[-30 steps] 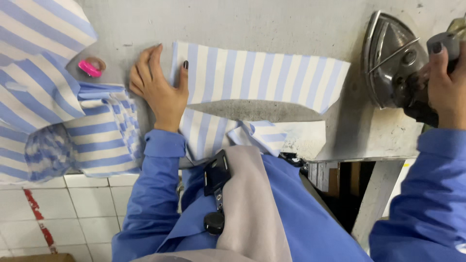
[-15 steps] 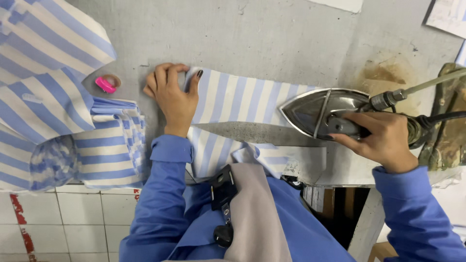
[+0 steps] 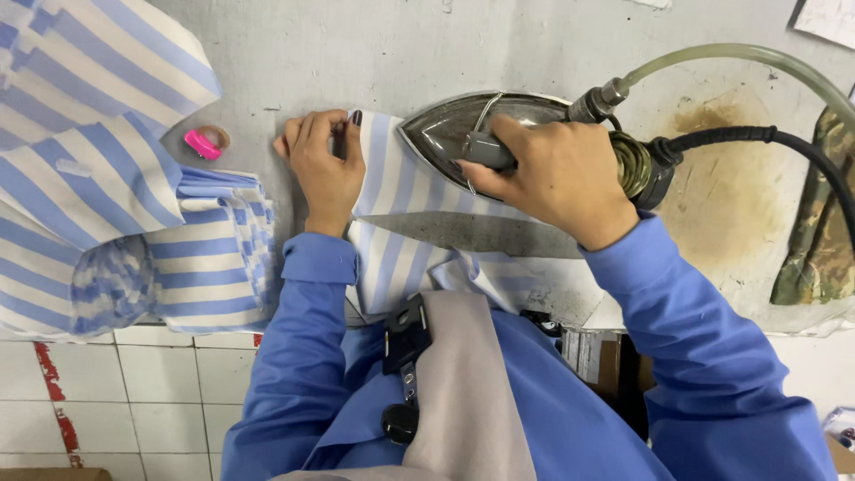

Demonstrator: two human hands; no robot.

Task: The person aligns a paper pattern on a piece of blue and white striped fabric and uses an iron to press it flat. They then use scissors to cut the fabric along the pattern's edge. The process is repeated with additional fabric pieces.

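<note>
Two hands at work on one strip of blue-and-white striped cloth (image 3: 392,191), laid flat on a grey padded table (image 3: 356,53).

Left hand (image 3: 325,169): palm down, fingers together and flat, pressing the strip's left end to the table. Clamped on nothing; it pins the cloth, likely so it stays taut and does not creep under the iron.

Right hand (image 3: 552,178): fingers wrapped tight around the handle of a steam iron (image 3: 472,125). Iron sits sole-down on the strip, its point aimed left toward the pinning hand, just beside its fingertips.

A dark metal blade-shaped template (image 3: 472,233) lies along the strip's near side, apparently as a pressing edge; cannot tell whether cloth is folded over it.

From the iron's right end run a clear hose (image 3: 739,58) and a black cable (image 3: 775,138), both trailing off right, clear of the cloth.

Left of the hands: a stack of striped cloth pieces (image 3: 116,214), within reach. A pink clip (image 3: 201,144) rests on the table between stack and left hand. Brown scorch stain (image 3: 712,178) on the table at right.
</note>
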